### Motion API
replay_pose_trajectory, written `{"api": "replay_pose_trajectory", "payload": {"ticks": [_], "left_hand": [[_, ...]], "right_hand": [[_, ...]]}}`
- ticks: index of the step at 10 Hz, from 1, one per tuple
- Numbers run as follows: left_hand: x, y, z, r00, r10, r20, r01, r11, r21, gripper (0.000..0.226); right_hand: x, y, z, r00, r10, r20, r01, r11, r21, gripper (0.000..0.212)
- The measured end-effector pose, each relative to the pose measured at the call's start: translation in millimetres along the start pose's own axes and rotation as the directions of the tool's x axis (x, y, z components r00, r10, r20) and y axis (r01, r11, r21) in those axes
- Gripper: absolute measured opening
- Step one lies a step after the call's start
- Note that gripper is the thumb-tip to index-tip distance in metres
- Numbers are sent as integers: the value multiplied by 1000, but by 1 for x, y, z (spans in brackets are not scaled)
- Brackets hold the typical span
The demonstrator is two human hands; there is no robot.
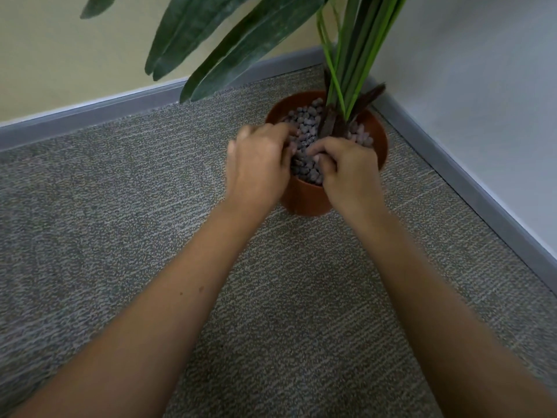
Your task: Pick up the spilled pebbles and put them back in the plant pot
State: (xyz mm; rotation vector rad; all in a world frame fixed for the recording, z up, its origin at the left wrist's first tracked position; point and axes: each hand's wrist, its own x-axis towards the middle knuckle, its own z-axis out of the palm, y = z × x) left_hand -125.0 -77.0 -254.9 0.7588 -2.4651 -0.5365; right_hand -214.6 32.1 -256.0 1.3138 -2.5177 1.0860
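Hands meet over the near rim of the terracotta plant pot [304, 197], both reaching in from the near side. The left hand [259, 164] sits at the pot's left edge with fingers curled down into the pebbles [307, 128]; the right hand [349, 170] is just beside it, fingers bent and tips touching the stones near the plant stems [346, 86]. Both hands are loosely curled rather than flat, but whether either grips pebbles I cannot tell, since the fingertips are hidden among the stones.

Pebbles fill the pot close to its rim, directly under and just beyond the fingertips. No loose pebble shows on the carpet [150, 206], though its speckle could hide 1 or 2. By that, the task looks near its end, with the hands releasing or levelling.

Room is tight behind: the pot stands in the corner, close to the grey skirting [452, 164] on 2 sides, and the leaves [241, 34] overhang. Free space lies toward the person.
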Motion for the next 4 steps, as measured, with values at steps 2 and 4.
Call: {"api": "replay_pose_trajectory", "payload": {"ticks": [2, 4], "left_hand": [[-7, -9, 1, 999, 50, -13, -50, 998, -34, 34], [-27, -22, 1, 988, 92, -120, -106, 988, -113, 31]], "right_hand": [[-6, 2, 11, 998, -57, -19, 57, 998, -4, 33], [-12, -4, 11, 977, -65, -205, 68, 998, 9, 16]]}}
